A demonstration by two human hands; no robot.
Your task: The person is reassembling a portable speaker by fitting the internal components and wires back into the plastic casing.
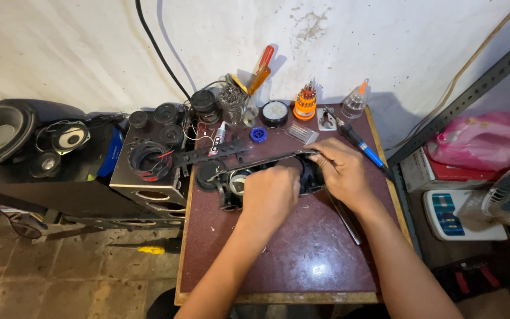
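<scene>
We see both hands on a black speaker housing (249,177) in the middle of the tabletop (302,254): left hand (270,198) fingers grasping its front, right hand (340,171) fingers grasping its right end.

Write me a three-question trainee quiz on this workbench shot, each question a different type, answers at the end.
1. True or false: both hands rest on the black speaker housing in the middle of the small brown table.
2. Multiple choice: what lies just past the right hand, toward the table's right edge? A) a hammer B) a blue-handled soldering iron C) a tape measure
3. Fill in: the orange screwdriver bit set stands at the table's ___ edge, by the wall.

Key
1. True: the left hand covers its middle, the right hand grips its right end.
2. B
3. Far (back)
</scene>
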